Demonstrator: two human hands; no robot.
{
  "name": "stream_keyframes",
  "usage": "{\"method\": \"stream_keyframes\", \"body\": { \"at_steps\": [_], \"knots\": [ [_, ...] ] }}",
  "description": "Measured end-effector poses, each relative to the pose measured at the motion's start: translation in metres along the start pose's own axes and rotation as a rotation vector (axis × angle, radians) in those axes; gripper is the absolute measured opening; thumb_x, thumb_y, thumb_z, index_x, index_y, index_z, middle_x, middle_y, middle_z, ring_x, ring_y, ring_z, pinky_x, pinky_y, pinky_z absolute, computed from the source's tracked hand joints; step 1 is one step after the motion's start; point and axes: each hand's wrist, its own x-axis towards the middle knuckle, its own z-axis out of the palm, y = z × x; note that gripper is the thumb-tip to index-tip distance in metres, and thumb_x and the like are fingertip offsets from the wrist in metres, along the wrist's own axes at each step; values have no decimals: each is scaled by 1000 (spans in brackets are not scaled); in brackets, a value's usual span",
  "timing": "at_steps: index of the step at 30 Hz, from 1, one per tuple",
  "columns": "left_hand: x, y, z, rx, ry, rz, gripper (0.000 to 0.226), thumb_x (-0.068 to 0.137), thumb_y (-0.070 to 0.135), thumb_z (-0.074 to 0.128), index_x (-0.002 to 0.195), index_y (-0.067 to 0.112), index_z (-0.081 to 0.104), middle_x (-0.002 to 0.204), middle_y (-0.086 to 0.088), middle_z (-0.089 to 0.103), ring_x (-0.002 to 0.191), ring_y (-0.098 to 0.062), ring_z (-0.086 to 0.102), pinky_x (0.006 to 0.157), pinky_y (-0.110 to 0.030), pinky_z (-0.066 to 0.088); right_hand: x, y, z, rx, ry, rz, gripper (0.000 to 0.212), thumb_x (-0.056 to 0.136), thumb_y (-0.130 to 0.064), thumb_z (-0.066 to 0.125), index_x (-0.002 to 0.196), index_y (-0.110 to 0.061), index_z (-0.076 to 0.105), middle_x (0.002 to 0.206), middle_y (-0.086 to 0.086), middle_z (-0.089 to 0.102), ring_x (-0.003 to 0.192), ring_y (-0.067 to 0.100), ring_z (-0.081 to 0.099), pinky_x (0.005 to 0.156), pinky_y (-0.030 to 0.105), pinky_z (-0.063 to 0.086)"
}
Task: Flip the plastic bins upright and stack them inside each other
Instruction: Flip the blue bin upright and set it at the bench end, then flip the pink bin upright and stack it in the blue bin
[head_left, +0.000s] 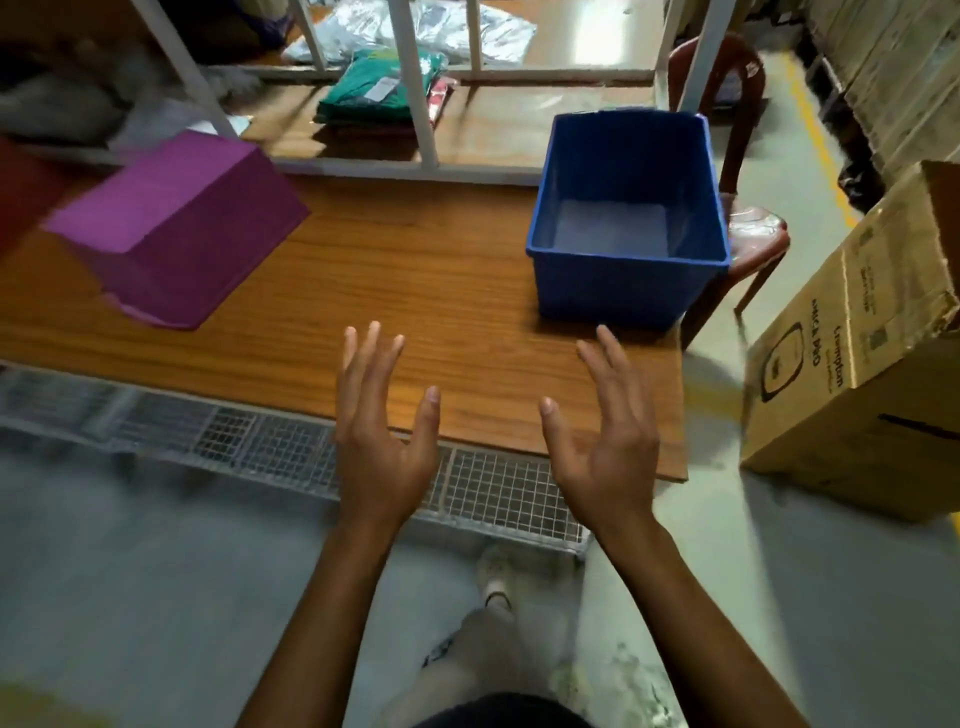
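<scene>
A: At the left end of the wooden table (415, 270), what lies there?

B: A purple bin (171, 223), upside down, base up and rim flat on the wood. Its long axis runs on a slant, from the near-left edge toward the far middle of the table. A dark red shape (21, 192) shows at the frame's left edge beside it, too cropped to identify.

A: And nearer the front edge?

B: The left hand (382, 431) hovers over that edge, fingers spread, palm turned inward, holding nothing. The right hand (605, 431) mirrors it just beside, also spread and empty. Neither touches a bin.

A: Farther right?

B: A blue bin (628, 228) stands upright at the table's right edge, mouth up, nothing in it. Its long axis runs from the near edge toward the far edge. It sits well apart from the purple one. Beyond the right edge a cardboard box (857, 353) stands on the floor.
</scene>
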Motion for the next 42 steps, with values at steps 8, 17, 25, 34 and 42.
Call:
{"method": "stream_keyframes", "body": {
  "at_steps": [8, 17, 25, 34, 42],
  "knots": [
    [-25, -54, -62, 14, 36, -65, 54, 95, 32, 55, 140, 4, 50, 155, -13, 40, 151, -26, 23, 120, -32, 24, -31, -48, 71, 35, -138, -93, 53, 91, -33, 60, 137, -7, 55, 151, 12, 47, 137, 15, 40, 112, 17, 28],
    [-22, -175, -153, 60, 18, -140, 53, 96, 29, 56, 141, 3, 48, 155, -15, 39, 151, -28, 23, 121, -26, 21, -49, -118, 208, 77, -300, -124, 51, 92, -32, 62, 136, -7, 56, 150, 13, 47, 138, 22, 45, 109, 26, 37],
    [29, -279, -225, 98, 86, -169, 55, 95, 31, 56, 141, 1, 48, 155, -17, 38, 150, -29, 24, 120, -43, 28, -34, -167, 320, 162, -314, -133, 52, 94, -34, 60, 138, -7, 54, 153, 12, 44, 142, 21, 41, 101, 52, 49],
    [131, -337, -231, 111, 103, -112, 54, 96, 32, 55, 143, 5, 48, 155, -14, 39, 150, -27, 24, 120, -38, 27, 44, -181, 392, 182, -258, -162, 51, 91, -31, 62, 135, -7, 57, 151, 13, 46, 139, 25, 46, 96, 55, 51],
    [239, -368, -227, 191, 69, -82, 58, 95, 35, 55, 143, 4, 47, 155, -14, 40, 150, -26, 25, 118, -46, 31, 140, -186, 455, 239, -212, -147, 52, 89, -31, 64, 135, -6, 57, 150, 13, 47, 138, 26, 47, 95, 55, 51]
  ]
}}
